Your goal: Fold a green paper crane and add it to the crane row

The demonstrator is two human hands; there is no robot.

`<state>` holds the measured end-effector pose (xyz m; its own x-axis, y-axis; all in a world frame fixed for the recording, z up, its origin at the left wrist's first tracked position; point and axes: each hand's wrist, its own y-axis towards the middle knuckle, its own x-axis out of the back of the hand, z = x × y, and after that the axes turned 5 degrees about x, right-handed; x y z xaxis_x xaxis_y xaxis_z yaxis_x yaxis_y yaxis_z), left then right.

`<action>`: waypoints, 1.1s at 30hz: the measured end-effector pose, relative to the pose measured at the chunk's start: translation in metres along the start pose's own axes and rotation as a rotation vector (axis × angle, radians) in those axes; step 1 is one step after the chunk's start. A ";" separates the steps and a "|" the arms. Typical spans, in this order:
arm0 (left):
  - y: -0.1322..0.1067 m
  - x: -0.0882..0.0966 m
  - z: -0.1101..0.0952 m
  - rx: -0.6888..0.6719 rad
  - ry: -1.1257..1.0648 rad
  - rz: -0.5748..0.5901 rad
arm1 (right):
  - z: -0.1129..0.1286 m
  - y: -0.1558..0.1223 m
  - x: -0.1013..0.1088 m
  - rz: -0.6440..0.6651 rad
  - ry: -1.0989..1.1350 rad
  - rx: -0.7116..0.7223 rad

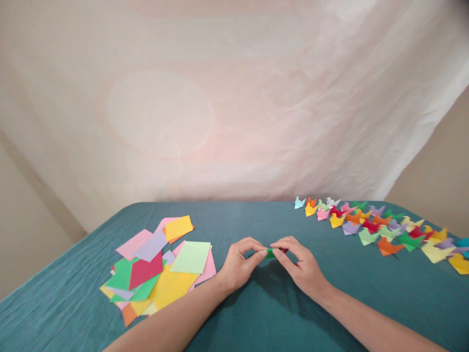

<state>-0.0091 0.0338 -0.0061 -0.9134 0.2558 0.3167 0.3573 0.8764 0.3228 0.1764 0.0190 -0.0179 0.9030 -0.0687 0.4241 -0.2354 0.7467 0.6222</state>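
Observation:
Between my two hands, over the middle of the table, is a small piece of folded green paper. My left hand pinches its left end between thumb and fingers. The right end is pinched the same way by my right hand. Most of the paper is hidden behind the fingertips, so its full shape cannot be made out. Left of my left hand lies a loose pile of coloured paper squares, with a pale green sheet nearest to it.
The table has a dark teal cloth. Yellow, red and pink sheets overlap in the left pile. Rows of folded paper birds stand at the right, including an orange bird. A pale curtain hangs behind.

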 end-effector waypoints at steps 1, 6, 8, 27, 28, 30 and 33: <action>0.000 0.000 -0.001 -0.002 0.011 0.010 | 0.001 0.000 0.000 -0.004 -0.006 0.010; 0.002 0.001 0.003 0.025 0.041 -0.007 | 0.001 0.000 0.000 -0.063 -0.004 -0.059; 0.002 0.001 0.005 0.023 0.059 -0.042 | -0.002 0.000 -0.001 -0.101 0.030 -0.116; 0.002 0.000 0.006 -0.175 0.322 -0.080 | -0.007 0.004 0.001 -0.188 0.109 -0.296; 0.002 0.000 0.006 -0.174 0.324 -0.071 | -0.007 0.003 0.001 -0.183 0.117 -0.304; 0.002 0.000 0.006 -0.168 0.325 -0.051 | -0.009 0.003 0.001 -0.175 0.131 -0.316; 0.002 0.001 0.007 -0.158 0.323 -0.017 | -0.012 0.002 0.000 -0.178 0.135 -0.336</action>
<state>-0.0108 0.0384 -0.0109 -0.8197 0.0775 0.5675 0.3913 0.7993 0.4560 0.1804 0.0280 -0.0244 0.9634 -0.1455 0.2252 0.0391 0.9072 0.4189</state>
